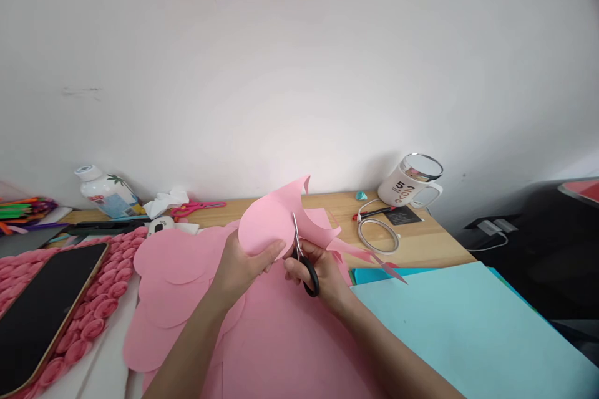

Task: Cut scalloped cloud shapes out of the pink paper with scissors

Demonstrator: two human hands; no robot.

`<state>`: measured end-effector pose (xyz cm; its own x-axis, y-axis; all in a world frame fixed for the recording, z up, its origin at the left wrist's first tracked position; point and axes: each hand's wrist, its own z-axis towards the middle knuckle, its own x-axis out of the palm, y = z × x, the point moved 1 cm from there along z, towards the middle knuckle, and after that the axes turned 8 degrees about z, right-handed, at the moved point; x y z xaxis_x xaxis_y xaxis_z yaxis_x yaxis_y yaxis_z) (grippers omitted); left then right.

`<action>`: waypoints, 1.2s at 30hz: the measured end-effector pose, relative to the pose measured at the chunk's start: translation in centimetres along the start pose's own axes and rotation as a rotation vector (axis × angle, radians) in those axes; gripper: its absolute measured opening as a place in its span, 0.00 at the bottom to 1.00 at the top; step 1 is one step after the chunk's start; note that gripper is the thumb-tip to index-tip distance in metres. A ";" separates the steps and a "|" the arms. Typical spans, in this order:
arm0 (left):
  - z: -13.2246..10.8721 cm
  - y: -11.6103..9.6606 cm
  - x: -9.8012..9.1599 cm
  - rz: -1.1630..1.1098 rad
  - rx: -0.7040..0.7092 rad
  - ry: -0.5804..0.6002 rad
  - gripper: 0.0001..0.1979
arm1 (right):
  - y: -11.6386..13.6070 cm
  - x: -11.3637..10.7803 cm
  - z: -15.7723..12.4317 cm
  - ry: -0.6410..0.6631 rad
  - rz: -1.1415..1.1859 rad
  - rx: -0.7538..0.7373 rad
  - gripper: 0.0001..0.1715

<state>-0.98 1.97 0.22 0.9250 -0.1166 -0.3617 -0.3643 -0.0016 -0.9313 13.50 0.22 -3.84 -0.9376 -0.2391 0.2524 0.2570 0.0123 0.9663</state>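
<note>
My left hand (248, 265) pinches a sheet of pink paper (264, 227) by its lower rounded edge, thumb on top. The sheet is partly cut along a curve, and its offcut side curls up and to the right. My right hand (318, 271) grips a pair of scissors (309, 277) with black handles, fingers in the loops. The slim metal blades point up and lie against the paper. Beneath both hands spread several cut pink paper circles (173, 302) and larger pink sheets (294, 336). Narrow pink scraps (360, 252) trail off to the right.
A phone (42, 312) rests on rolled pink paper flowers (100, 308) at left. Behind stand a white bottle (110, 190) and pink scissors (199, 206). To the right are a white mug (397, 190), a coiled cable (379, 237) and light blue paper (468, 324). A wall rises behind the table.
</note>
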 end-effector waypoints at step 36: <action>-0.1 -0.5 -0.4 0.025 -0.023 0.087 0.07 | 0.1 -0.1 0.3 -0.034 -0.048 -0.050 0.16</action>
<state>-1.14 1.88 0.81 0.9031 -0.2026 -0.3787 -0.3906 -0.0206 -0.9203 13.56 0.56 -3.78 -0.9564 -0.2054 0.2079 0.2217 -0.0468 0.9740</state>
